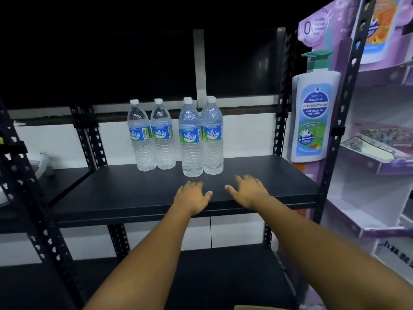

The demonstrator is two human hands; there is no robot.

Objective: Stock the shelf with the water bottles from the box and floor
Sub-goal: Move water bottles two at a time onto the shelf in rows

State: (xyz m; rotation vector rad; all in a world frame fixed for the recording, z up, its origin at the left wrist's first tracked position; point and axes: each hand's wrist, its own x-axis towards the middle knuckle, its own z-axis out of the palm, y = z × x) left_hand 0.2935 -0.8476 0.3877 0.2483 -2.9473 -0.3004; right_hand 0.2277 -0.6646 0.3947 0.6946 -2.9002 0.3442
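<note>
Six bottles, by cap count: the water bottles stand upright at the centre of the frame, toward the back of the shelf, with two caps showing behind the nearer right-hand pair.
Grouping: two bottles at left touch each other; the right-hand group stands just beside them.
Left hand: your fingers are spread and relaxed, holding nothing, just in front of the bottles.
Right hand: likewise spread and empty, near the left hand, apart from the bottles.
Box: only a cardboard corner shows at the bottom edge of the frame; its contents are hidden.
Step in hand: judged as between placements, with both your hands free over the shelf front.
Next move: you likely need to reach down for more bottles, then set them upright on the bare shelf beside the group.
Surroundings: a cardboard soap-bottle display hangs at the right of the frame.
</note>
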